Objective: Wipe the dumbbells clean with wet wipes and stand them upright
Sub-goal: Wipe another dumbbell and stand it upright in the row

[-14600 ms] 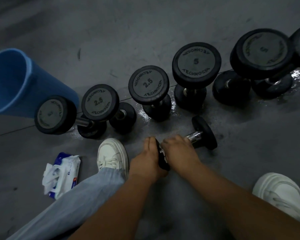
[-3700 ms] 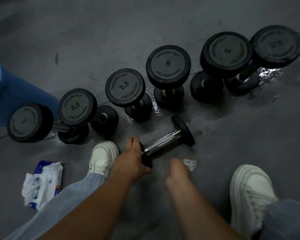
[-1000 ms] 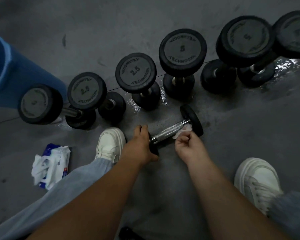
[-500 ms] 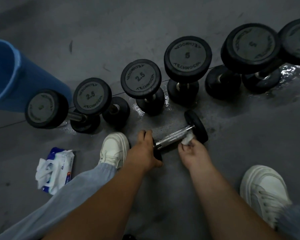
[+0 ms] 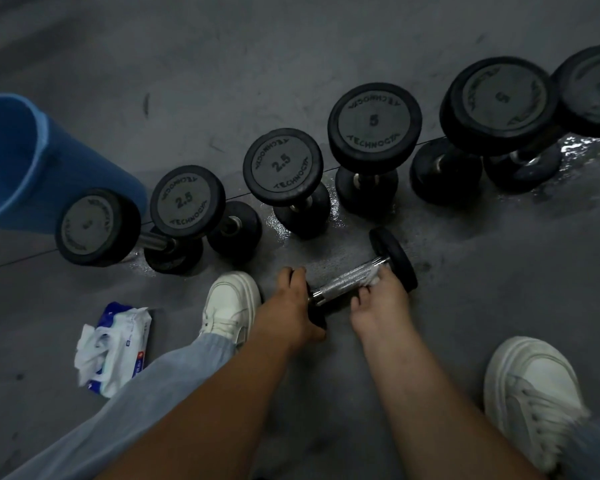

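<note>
Right hand [image 5: 381,303] is back on the bar: a few seconds ago it hung off to the side with the wipe, half a second ago it sat at the far collar, and it is on that same stretch now.

Obs.:
- Dumbbell [image 5: 343,283] lies on its side on the floor [image 5: 499,306], between the two hands, with its far head [image 5: 395,258] just beyond the right fingers [image 5: 390,277].
- Left hand [image 5: 291,303] is clenched round the near head and steadies it.
- Right fingers are curled at the bar, pressing the wet wipe [image 5: 373,280] against the knurled steel beside the far head.
- Row of dumbbells [image 5: 374,121] stands on end beyond both sets of fingers; the floor there is wet.
- Wipes pack [image 5: 115,344] lies well to the left of the left fingers. Blue bin [image 5: 21,161] is farther left and beyond.

Step in hand, by my reading: wiping the handle of this last lying dumbbell. The row looks done.

Next move calls for drawing the wipe along the bar toward the left fingers, with the left grip keeping the weight from rolling. Whether the heads have been wiped cannot be told. Then tip it up onto one head; there is open floor just beyond the fingers, in front of the row. The wet floor may let the head slip while it is tipped.
</note>
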`<state>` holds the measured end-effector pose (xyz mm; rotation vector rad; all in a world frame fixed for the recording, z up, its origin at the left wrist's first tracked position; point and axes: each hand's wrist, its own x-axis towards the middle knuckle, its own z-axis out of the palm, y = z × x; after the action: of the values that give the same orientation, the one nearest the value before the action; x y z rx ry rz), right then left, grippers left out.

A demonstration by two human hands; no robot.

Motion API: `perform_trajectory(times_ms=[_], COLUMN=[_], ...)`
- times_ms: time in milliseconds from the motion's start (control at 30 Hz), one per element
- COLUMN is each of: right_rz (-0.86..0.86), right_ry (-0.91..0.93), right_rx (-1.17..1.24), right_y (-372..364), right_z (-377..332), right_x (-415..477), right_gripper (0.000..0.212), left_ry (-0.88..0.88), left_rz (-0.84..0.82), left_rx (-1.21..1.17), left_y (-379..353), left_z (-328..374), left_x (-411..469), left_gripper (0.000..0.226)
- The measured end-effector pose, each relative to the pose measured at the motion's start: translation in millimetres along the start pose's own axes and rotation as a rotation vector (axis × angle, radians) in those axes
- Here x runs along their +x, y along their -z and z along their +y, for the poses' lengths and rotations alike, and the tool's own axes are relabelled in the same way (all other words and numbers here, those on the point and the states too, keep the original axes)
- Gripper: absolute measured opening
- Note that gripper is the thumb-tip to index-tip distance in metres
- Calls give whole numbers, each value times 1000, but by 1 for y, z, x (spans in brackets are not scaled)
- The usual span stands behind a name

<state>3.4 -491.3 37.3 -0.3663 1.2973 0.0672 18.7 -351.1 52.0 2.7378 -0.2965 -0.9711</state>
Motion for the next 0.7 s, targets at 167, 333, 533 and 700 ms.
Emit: perform_trajectory(times_ms=[167, 333, 533, 700], right_rz=[-97, -28, 30, 98], right_ry=[-37, 47, -136, -127], right_rx=[-52, 5, 195, 326], right_y=[0, 11, 26, 19], right_z=[-10, 5, -5, -8], right_x=[12, 2, 9, 23], right_gripper=[32, 35, 11, 15], left_ry=[-10, -6, 3, -3], left_rz=[3, 1, -3, -3], left_rx=[-11, -10, -5, -8], left_y=[-1, -1, 0, -2], left_z=[-2, -3, -2, 0], left_x=[0, 1, 1, 0], left_gripper=[116, 118, 118, 119])
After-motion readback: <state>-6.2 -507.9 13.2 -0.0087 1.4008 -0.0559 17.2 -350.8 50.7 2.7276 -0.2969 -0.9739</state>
